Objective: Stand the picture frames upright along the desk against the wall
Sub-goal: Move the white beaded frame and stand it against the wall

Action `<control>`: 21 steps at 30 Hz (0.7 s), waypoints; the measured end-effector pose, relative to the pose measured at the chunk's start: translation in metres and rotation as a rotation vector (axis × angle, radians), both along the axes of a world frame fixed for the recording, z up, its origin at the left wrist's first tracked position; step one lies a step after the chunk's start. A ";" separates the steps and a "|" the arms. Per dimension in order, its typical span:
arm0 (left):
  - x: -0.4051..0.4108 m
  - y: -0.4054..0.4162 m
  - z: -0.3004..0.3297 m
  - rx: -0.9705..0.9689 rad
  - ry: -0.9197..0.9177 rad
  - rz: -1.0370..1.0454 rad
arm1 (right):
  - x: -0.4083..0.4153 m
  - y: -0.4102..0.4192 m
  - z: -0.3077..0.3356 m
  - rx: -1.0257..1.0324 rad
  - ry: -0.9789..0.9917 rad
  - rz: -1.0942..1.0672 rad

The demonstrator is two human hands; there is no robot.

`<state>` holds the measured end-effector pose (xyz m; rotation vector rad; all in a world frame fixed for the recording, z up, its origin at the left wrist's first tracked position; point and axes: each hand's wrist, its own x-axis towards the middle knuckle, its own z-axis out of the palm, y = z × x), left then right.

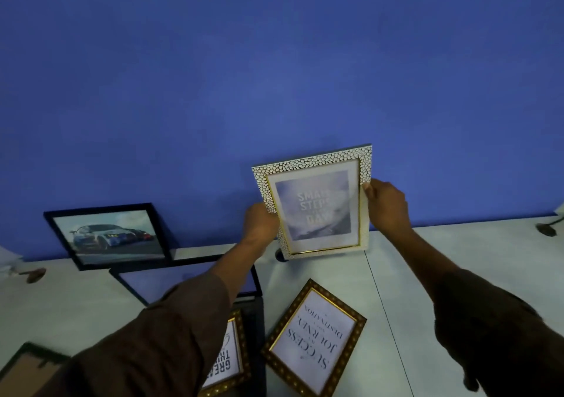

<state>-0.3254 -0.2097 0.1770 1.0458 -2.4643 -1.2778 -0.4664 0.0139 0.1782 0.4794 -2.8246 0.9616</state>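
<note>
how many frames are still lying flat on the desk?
4, maybe more hidden: black frame under the left arm, gold frame at centre, a gold one left of it, dark one bottom left.

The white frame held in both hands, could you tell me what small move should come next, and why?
Probably lower the white frame so its bottom edge rests on the desk, then lean its top back against the wall. Both the left hand and right hand grip its sides, it is tilted close to the wall, and the car frame already leans there.
</note>
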 end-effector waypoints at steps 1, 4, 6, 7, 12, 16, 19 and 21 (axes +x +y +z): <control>-0.006 0.001 -0.005 0.014 -0.002 0.003 | -0.006 -0.001 -0.008 0.004 -0.011 -0.002; -0.023 0.000 -0.016 0.047 0.011 0.026 | -0.023 -0.003 -0.034 0.002 -0.047 0.006; -0.029 -0.003 -0.024 0.055 -0.004 0.032 | -0.030 -0.007 -0.048 0.005 -0.060 0.012; -0.035 -0.003 -0.032 0.063 -0.026 0.032 | -0.036 -0.007 -0.057 0.003 -0.077 0.017; -0.048 -0.008 -0.055 0.106 -0.103 -0.014 | -0.058 -0.009 -0.087 0.024 -0.156 0.046; -0.063 -0.009 -0.058 0.073 -0.110 -0.075 | -0.065 -0.004 -0.100 -0.104 -0.190 0.065; -0.072 -0.012 -0.063 0.062 -0.117 -0.091 | -0.064 -0.003 -0.094 -0.216 -0.235 0.114; -0.076 -0.013 -0.065 0.085 -0.103 -0.083 | -0.064 -0.002 -0.091 -0.258 -0.257 0.133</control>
